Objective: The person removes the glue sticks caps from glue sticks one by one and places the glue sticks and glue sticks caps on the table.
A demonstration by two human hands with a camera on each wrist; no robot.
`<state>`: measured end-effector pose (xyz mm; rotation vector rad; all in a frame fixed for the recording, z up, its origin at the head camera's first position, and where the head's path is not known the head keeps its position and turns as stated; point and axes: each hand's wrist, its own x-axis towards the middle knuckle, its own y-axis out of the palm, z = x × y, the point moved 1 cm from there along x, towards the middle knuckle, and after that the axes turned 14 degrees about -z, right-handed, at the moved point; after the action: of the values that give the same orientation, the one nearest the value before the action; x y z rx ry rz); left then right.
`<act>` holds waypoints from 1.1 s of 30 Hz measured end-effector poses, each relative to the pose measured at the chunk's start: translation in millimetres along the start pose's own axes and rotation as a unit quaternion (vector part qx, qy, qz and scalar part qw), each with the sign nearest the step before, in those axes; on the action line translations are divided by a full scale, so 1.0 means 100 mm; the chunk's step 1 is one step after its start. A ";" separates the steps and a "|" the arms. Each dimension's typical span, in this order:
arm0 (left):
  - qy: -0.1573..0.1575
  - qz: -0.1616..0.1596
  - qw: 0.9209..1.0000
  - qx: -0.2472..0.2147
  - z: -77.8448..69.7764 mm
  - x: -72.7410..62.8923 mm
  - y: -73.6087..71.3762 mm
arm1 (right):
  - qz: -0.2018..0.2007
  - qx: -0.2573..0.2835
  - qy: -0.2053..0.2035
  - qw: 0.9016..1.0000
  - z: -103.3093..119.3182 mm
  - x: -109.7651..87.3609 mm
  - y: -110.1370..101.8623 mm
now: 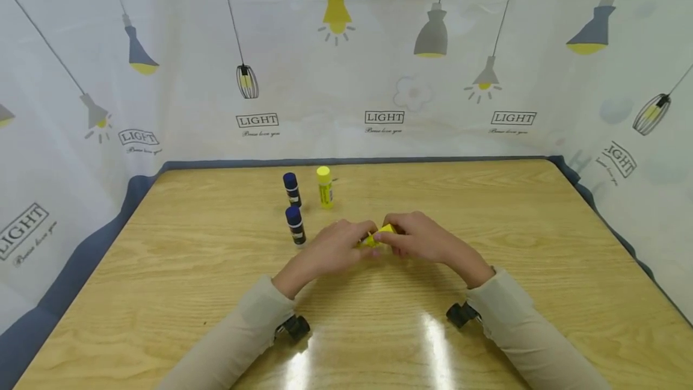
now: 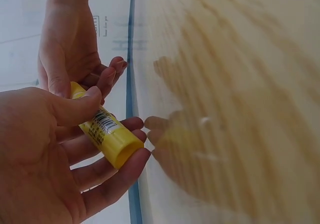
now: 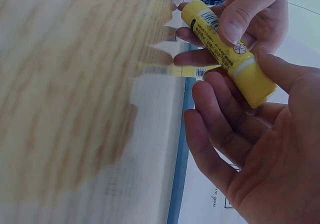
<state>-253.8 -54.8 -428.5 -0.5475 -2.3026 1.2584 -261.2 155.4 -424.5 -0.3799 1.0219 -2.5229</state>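
Both hands hold one yellow glue stick [image 3: 215, 39] just over the wooden table. My left hand [image 1: 340, 244] grips its barrel, thumb lying across the label and fingers curled beneath, as the left wrist view shows. At the other end, my right hand [image 1: 421, 237] has the yellow cap [image 3: 254, 82] between thumb and fingers. A white ring shows between cap and barrel in the right wrist view, and the cap sits in line with the barrel.
Left of the hands, two dark blue glue sticks [image 1: 295, 225] stand upright, one behind the other. Another yellow glue stick [image 1: 325, 188] stands beside the farther one. A printed curtain [image 1: 303, 89] hangs around the back and sides of the table [image 1: 189, 257].
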 end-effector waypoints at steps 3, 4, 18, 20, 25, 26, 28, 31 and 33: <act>0.000 0.008 1.000 -0.004 -0.01 -0.01 0.00 | -0.001 -0.001 0.002 1.000 0.01 0.00 0.00; -0.001 0.011 1.000 -0.005 -0.01 -0.02 -0.01 | -0.002 -0.001 0.002 1.000 0.01 0.00 0.00; -0.008 0.021 0.999 -0.023 -0.02 -0.03 -0.03 | -0.010 0.000 0.000 1.000 0.03 -0.01 0.02; -0.006 0.019 1.000 -0.024 -0.02 -0.03 -0.03 | -0.011 0.000 0.000 1.000 0.03 -0.01 0.02; -0.009 0.016 1.000 -0.022 -0.02 -0.04 -0.01 | -0.010 0.003 0.003 1.000 0.02 -0.01 0.04; -0.010 0.016 1.000 -0.021 -0.01 -0.04 -0.01 | -0.009 0.004 0.003 1.000 0.02 -0.01 0.04; -0.012 0.017 1.000 -0.022 -0.01 -0.03 -0.01 | -0.007 0.006 0.002 1.000 0.01 -0.01 0.05; -0.013 0.016 1.000 -0.017 0.00 -0.02 0.00 | -0.003 0.009 -0.001 1.000 0.00 -0.01 0.05; -0.011 0.016 1.000 -0.012 0.00 -0.01 0.00 | -0.002 0.012 -0.002 1.000 -0.01 -0.01 0.05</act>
<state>-252.9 -55.2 -428.5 -0.5828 -2.3377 1.2597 -259.8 153.0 -428.7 -0.3793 0.9906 -2.5340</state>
